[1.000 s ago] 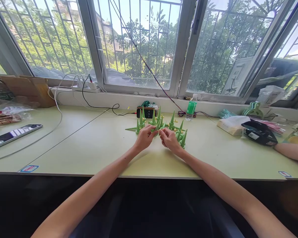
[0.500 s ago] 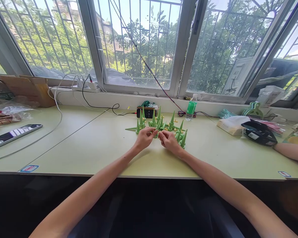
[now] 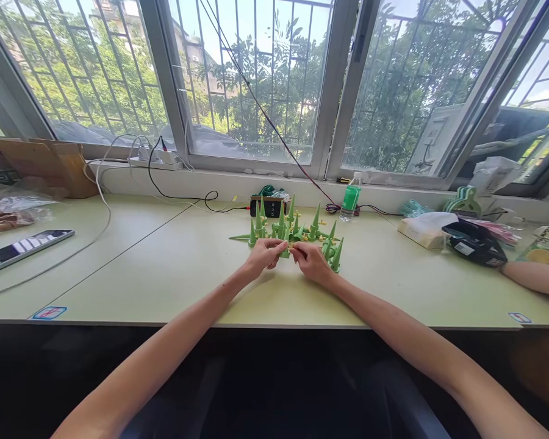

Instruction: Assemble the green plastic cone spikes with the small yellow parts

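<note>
Several green cone-shaped spikes (image 3: 315,223) with small yellow parts stand in a cluster at the middle of the pale green table (image 3: 165,268); one lies on its side at the cluster's left. At the near side of the cluster, my left hand (image 3: 264,253) is closed on a green spike piece, which its fingers partly hide. My right hand (image 3: 309,257) is close beside it on the right, thumb and finger pinched on a small yellow piece against the green one. Both forearms reach in from the table's front edge.
Behind the cluster stands a black device with a display (image 3: 268,207). A green-labelled bottle (image 3: 350,197) is by the sill. Tissue box (image 3: 423,230), black item (image 3: 473,244) and another person's arm (image 3: 537,278) are right. A phone (image 3: 25,249) and cable lie left.
My left hand has turned slightly, with more of its curled fingers showing below. The held green piece has tipped, and a yellow part now shows between my fingertips. The view has shifted slightly.
</note>
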`<state>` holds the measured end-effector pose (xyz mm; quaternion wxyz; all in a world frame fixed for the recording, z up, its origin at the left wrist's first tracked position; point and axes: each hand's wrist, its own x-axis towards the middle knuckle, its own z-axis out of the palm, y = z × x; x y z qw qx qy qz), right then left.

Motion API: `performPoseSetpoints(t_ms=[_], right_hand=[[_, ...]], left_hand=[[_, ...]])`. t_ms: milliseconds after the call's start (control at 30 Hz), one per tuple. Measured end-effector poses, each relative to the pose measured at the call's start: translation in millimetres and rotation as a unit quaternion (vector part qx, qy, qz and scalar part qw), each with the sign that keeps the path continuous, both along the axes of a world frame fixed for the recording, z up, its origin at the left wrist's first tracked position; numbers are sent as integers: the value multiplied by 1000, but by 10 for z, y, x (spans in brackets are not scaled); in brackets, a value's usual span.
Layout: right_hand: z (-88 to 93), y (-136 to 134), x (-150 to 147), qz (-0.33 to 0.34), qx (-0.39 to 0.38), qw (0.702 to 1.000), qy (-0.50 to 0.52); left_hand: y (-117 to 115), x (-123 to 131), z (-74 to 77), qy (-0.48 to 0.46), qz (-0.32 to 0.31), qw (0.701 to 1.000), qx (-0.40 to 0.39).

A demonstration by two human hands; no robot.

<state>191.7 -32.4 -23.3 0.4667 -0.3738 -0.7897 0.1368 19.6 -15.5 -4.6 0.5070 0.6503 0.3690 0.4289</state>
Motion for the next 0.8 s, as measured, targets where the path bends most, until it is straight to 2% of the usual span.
performPoseSetpoints(t_ms=[167, 267, 433, 633, 700, 800], right_hand=[[-2, 8, 2, -5, 26, 999, -21], [-8, 7, -9, -13, 26, 999, -19], [-11, 4, -19, -31, 12, 999, 6], [0, -2, -22, -25, -19, 999, 30], [-2, 0, -31, -10, -60, 996, 59], [1, 1, -46, 47, -183, 971, 144]], left_hand=[[48, -15, -21, -33, -25, 997, -69], [52, -10, -27, -36, -19, 997, -70], [14, 4, -11, -1, 5, 1000, 21], [6, 8, -8, 41, 33, 994, 91], [29, 6, -26, 56, 47, 989, 128], [68, 4, -58, 75, 69, 976, 193]])
